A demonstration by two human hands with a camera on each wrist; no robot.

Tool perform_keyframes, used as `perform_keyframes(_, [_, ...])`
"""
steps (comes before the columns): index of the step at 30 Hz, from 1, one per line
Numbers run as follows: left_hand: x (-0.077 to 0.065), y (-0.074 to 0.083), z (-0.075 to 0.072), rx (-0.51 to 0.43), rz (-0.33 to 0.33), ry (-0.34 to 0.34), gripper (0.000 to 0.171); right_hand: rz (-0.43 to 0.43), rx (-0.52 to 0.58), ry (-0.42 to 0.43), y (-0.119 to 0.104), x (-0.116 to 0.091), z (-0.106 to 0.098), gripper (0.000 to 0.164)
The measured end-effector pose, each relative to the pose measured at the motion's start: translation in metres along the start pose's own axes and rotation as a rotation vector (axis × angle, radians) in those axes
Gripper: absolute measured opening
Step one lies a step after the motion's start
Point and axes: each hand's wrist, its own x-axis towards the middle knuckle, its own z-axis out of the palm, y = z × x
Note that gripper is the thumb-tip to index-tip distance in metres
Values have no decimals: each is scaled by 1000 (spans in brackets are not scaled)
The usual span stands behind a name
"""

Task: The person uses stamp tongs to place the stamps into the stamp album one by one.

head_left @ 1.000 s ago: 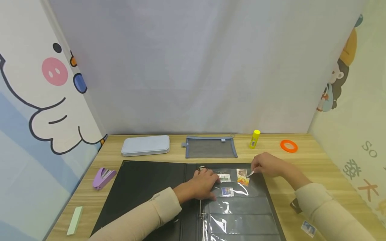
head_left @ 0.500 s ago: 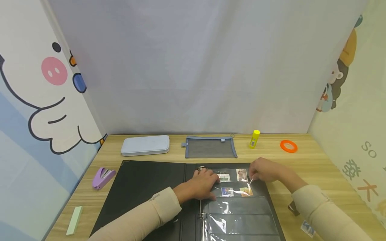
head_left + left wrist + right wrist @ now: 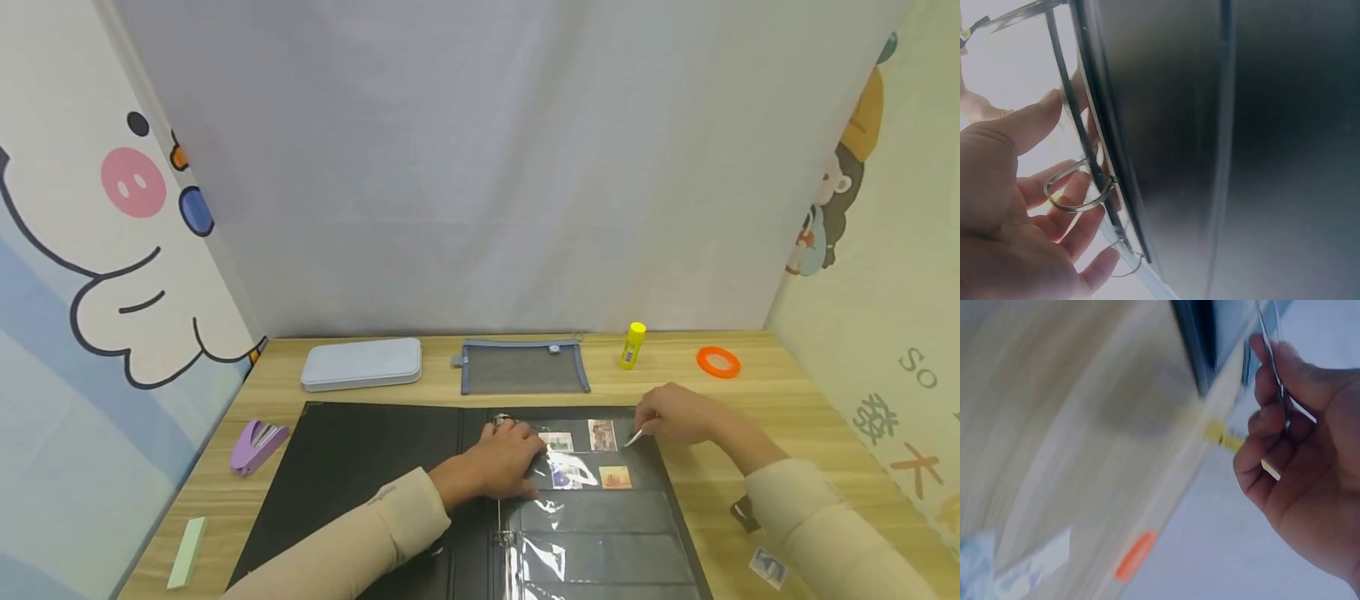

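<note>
A black ring binder (image 3: 375,475) lies spread out, with a clear pocket page (image 3: 600,511) on its right side. My left hand (image 3: 504,461) rests on that page beside the rings, fingers spread and relaxed; a metal ring (image 3: 1075,187) shows near them in the left wrist view. Between thumb and fingers, my right hand (image 3: 678,414) pinches metal tweezers (image 3: 1277,372), their tips over the page's upper right with nothing between them. An orange stamp (image 3: 615,477) sits in the second row beside a blue stamp (image 3: 566,477). Above them are a brown stamp (image 3: 602,435) and a green stamp (image 3: 556,442).
Right of the binder lie a loose stamp (image 3: 768,567) and a small dark object (image 3: 744,514), partly behind the sleeve. Along the back are a pale case (image 3: 362,364), mesh pouch (image 3: 525,367), glue stick (image 3: 633,346) and orange tape roll (image 3: 718,362). A purple stapler (image 3: 257,446) stands left.
The orange stamp has moved down from over the brown stamp into the second row. The tweezers have let it go and drawn back up and right. My left hand has stayed put.
</note>
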Motion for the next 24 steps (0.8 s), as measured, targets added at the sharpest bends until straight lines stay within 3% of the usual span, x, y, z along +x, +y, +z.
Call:
perform_keyframes(4, [-11, 7, -1, 71, 29, 23, 57, 87, 32, 122, 21, -27, -6, 11])
perform_keyframes(9, [-26, 18, -7, 104, 96, 15, 54, 156, -4, 242, 54, -72, -2, 9])
perform_keyframes(13, [-34, 24, -9, 130, 105, 8, 53, 185, -10, 266, 78, -100, 3, 9])
perform_keyframes(17, [-38, 29, -3, 137, 99, 24, 50, 206, -3, 285, 97, -126, 9, 11])
perform_keyframes(24, [-41, 36, 5, 152, 74, 3, 51, 321, 45, 212, 104, -157, 11, 11])
